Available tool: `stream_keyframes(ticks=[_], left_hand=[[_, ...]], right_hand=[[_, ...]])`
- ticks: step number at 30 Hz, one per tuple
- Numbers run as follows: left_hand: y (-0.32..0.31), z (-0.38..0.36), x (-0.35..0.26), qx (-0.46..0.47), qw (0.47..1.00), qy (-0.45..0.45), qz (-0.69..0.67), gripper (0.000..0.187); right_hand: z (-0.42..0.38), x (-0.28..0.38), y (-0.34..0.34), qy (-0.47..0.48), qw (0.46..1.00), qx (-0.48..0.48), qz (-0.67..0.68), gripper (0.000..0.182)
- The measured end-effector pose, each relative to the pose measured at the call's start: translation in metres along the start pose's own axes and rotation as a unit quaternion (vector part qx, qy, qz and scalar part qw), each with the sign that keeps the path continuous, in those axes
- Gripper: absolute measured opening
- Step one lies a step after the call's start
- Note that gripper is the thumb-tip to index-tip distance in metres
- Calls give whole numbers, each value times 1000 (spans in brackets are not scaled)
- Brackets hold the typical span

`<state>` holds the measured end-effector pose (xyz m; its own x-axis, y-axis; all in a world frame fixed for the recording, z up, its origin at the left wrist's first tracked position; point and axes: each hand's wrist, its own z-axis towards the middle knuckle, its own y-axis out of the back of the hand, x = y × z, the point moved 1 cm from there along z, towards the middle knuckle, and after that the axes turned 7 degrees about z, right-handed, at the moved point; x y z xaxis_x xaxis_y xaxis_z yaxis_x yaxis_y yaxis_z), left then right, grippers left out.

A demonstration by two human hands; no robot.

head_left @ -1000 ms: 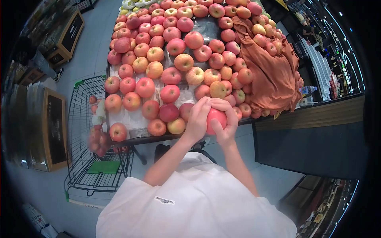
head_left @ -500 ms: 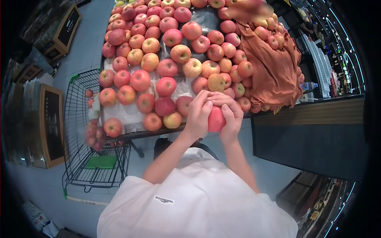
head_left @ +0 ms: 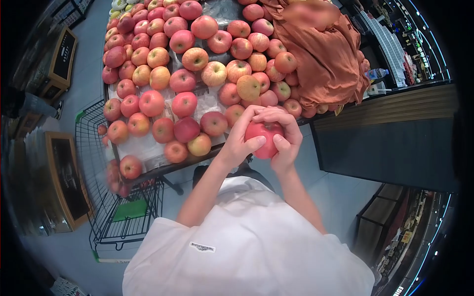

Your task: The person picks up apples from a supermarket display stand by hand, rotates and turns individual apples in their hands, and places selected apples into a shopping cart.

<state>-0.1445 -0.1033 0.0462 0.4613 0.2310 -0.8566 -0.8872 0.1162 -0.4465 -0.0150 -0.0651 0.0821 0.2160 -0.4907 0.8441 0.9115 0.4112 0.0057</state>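
A red apple [head_left: 267,136] is clasped between both of my hands, just past the front edge of the apple display. My left hand [head_left: 240,139] wraps its left side, with the thumb across its front. Around the right side curls my right hand [head_left: 286,135], its thumb also on the front and its fingers over the top. The apple's stem hollow shows between the hands. Beyond them, many loose apples cover the display [head_left: 143,148], among them a yellowish one [head_left: 248,88] close to my fingertips.
A shopping cart [head_left: 121,241] with a green panel stands at the left, bagged apples [head_left: 114,180] in it. An orange-brown cloth [head_left: 323,64] drapes over the display's right part. To the right is a dark counter [head_left: 390,143]. Part of a person [head_left: 37,104] shows at far left.
The view has turned, so the display appears shifted left. Both hands have turned the apple, which now shows its stem end, and the thumbs have moved across its front.
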Motion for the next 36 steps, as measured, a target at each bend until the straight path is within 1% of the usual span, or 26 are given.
stream_keyframes(ticks=[2,3,8,11,14,17,18,19,20,21,22,23,24,25,26,29,31,32,34,35,36], left_hand=[[-2,0,-4,9,1000,5,14,72],[-2,0,-5,13,1000,8,21,76],[-7,1,-12,13,999,-17,45,81],[-8,-1,-13,7,999,-17,37,83],[-11,-3,-14,-22,1000,-6,-14,84],[-10,-4,-19,-58,997,1,-53,84],[-9,-5,-21,-69,996,1,-62,84],[-7,-6,-18,-105,992,-6,-64,67],[-6,-6,-18,-129,989,6,-69,60],[-5,-6,-21,-153,985,20,-75,53],[-5,-6,-22,-177,980,33,-81,46],[-4,-6,-22,-167,981,23,-98,32],[-3,-6,-22,-175,979,25,-101,32],[-2,-6,-22,-183,977,27,-104,31],[-1,-7,-22,-192,975,29,-106,31],[3,-5,-29,-213,975,-5,-66,28],[9,-5,-27,-217,974,-57,-2,31],[12,-6,-26,-219,972,-83,30,34],[15,-9,-27,-233,949,-150,150,31],[15,-11,-28,-238,931,-181,208,30],[14,-11,-29,-222,919,-215,244,31]], right_hand=[[-1,5,1,-6,1000,-6,-5,40],[-1,7,1,11,1000,-1,-18,39],[5,14,2,78,995,24,-63,36],[6,15,3,85,994,29,-57,40],[5,10,0,101,991,24,-85,51],[5,10,-14,84,994,-14,-73,74],[6,13,-12,68,990,27,-123,80],[7,20,-7,51,981,69,-172,86],[8,23,-5,35,968,110,-221,92],[5,20,-7,-8,974,121,-191,101],[2,18,-10,-33,978,115,-170,103],[0,16,-12,-58,981,107,-148,105],[-2,13,-14,-84,983,100,-126,106],[-2,11,-13,-68,981,117,-137,112],[-2,11,-14,-73,981,120,-133,112],[-3,12,-20,-87,982,122,-115,110],[-7,13,-26,-92,985,110,-97,106],[-9,12,-28,-131,986,96,-39,102],[-15,12,-30,-210,972,66,76,93],[-17,12,-31,-257,953,43,152,89],[-19,13,-31,-301,926,18,226,86]])
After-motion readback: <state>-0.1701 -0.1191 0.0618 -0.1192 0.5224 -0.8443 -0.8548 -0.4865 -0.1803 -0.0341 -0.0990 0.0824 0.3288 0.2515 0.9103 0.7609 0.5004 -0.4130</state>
